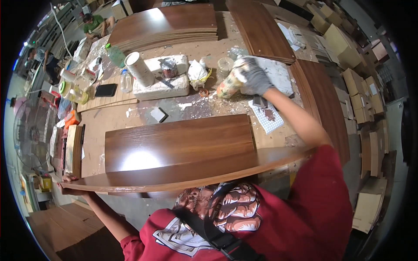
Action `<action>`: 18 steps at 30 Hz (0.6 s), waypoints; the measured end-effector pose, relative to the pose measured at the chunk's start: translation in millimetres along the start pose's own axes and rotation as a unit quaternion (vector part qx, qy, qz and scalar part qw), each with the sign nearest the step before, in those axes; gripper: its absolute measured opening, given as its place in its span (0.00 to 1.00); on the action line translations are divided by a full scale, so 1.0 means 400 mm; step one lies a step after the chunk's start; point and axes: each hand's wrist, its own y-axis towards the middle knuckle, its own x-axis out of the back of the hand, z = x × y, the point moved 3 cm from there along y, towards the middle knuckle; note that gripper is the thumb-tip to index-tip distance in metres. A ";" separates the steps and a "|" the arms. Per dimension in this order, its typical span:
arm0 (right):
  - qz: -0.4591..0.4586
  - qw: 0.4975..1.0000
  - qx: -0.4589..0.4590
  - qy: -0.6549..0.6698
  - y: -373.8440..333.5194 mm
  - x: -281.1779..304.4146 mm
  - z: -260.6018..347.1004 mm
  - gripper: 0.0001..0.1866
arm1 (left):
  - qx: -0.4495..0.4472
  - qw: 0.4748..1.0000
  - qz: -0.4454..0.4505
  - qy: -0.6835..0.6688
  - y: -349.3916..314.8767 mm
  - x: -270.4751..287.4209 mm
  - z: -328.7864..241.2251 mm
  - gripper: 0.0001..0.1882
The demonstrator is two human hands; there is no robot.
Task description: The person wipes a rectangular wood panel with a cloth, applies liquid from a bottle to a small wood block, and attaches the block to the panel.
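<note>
My left hand (69,183) grips the left end of a long brown wood-grain board (191,175), held on edge close to my body. The board's right end reaches under my right arm. In a grey glove, my right hand (254,76) is closed around a tilted can with a patterned wrap (229,86) on the worktable; its fingertips are partly blurred. Behind the held board lies another brown panel (178,141), its glossy face up. Beside the can stand a clear jar (225,65) and a white bag (198,71). A checkered cloth (266,118) with a dark stain lies below my right wrist.
Stacked brown panels (165,26) lie at the back, with more boards (261,30) along the right. A white block (165,89) bears a white cylinder (140,70) and a small tub (168,68). A phone (106,90) lies left. Another person (95,25) sits far left.
</note>
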 end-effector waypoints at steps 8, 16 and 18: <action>-0.322 0.796 -0.331 0.393 -0.282 0.162 -0.064 0.21 | 0.037 0.999 -0.001 -0.031 0.002 0.043 0.002 0.25; -0.374 0.766 -0.349 0.388 -0.347 0.181 -0.025 0.20 | 0.095 0.994 0.001 -0.046 0.002 0.038 0.024 0.26; -0.338 0.812 -0.324 0.347 -0.271 0.186 -0.007 0.20 | 0.102 0.994 -0.010 -0.049 0.006 0.052 0.032 0.26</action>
